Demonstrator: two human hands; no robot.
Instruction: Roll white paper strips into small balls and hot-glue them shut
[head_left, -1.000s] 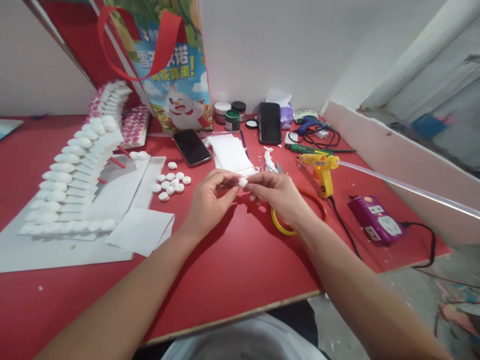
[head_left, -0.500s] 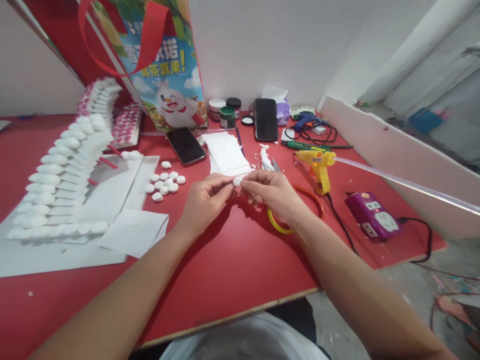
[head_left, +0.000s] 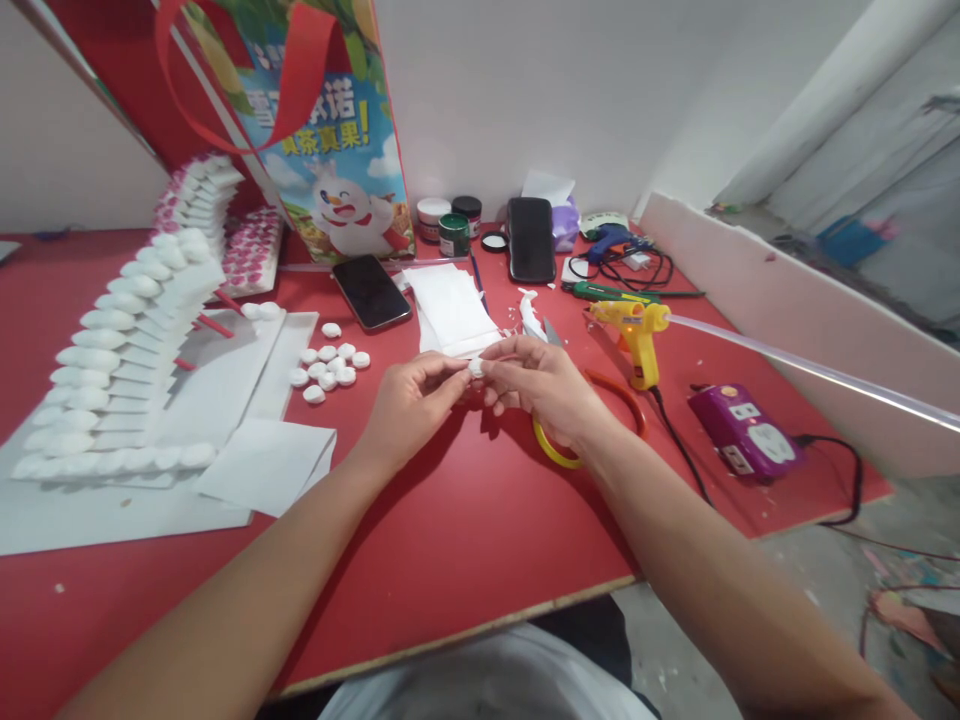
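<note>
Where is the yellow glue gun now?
Head view, right side: the yellow glue gun is on the red table between the right hand and the purple power socket.

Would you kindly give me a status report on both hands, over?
Left hand and right hand: both pinching one small, round, white piece. Possible obstacle nearby: metal scissors with orange and yellow loop handles, partly hidden behind right hand.
</note>
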